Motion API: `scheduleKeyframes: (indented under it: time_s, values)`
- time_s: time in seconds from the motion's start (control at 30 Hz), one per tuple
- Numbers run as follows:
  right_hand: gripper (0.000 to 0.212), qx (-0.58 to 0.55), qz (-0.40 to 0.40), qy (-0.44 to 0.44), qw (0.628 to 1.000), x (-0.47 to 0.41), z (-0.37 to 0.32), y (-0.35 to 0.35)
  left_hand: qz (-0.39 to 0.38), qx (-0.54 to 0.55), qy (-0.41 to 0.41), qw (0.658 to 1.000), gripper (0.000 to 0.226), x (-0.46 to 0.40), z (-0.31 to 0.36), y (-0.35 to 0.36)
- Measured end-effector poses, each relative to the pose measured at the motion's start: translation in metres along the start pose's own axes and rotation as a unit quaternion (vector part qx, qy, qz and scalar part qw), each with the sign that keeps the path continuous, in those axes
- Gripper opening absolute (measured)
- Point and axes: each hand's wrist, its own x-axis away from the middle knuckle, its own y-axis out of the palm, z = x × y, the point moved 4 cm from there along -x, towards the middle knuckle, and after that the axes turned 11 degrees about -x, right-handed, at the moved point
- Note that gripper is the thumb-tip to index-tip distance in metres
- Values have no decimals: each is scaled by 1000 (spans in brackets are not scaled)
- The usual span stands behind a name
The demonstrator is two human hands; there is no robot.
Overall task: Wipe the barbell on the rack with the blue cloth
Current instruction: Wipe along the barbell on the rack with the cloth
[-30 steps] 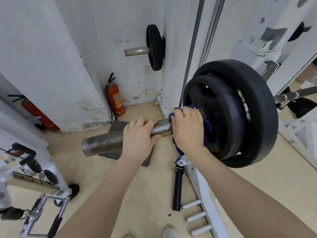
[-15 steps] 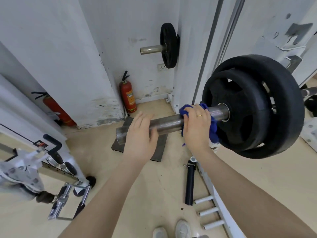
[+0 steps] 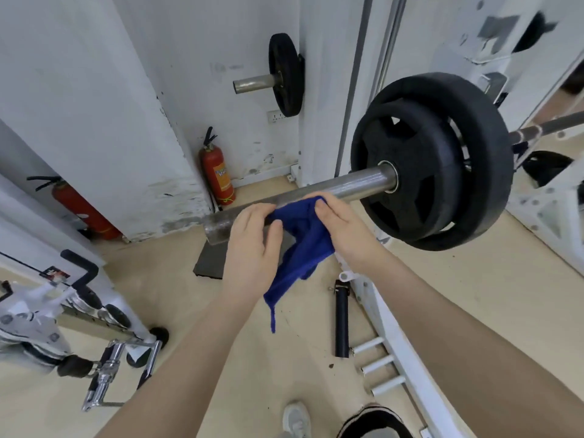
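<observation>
Lifted off the barbell (image 3: pixel 357 184), blue cloth (image 3: pixel 303 235) — both hands' grips pinch it.

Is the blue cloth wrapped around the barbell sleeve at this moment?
No. The blue cloth hangs loose in front of the barbell, pinched between the left hand and right hand.

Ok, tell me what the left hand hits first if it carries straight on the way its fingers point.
Probably the barbell sleeve just beyond the left hand, which pinches the blue cloth; depth is unclear.
</observation>
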Motion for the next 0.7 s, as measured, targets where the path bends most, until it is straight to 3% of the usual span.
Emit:
scheduleKeyframes:
  time_s: [0.17,0.23,0.47,0.63,0.7]
  values:
    - [24,-178,52,46,982,39,-10,-63,-121,58,41,990,45,0,58,40]
    - [26,-166,44,31,985,55,-23,-87,-163,103,16,981,41,4,82,58]
    - [21,-124,77,14,989,114,-61,-195,-180,224,-42,957,5,0,179,104]
    - [45,-133,38,63,988,152,-72,-275,-211,266,13,941,7,7,254,142]
    - [65,-181,10,98,979,165,-70,-299,-210,274,24,938,4,7,277,159]
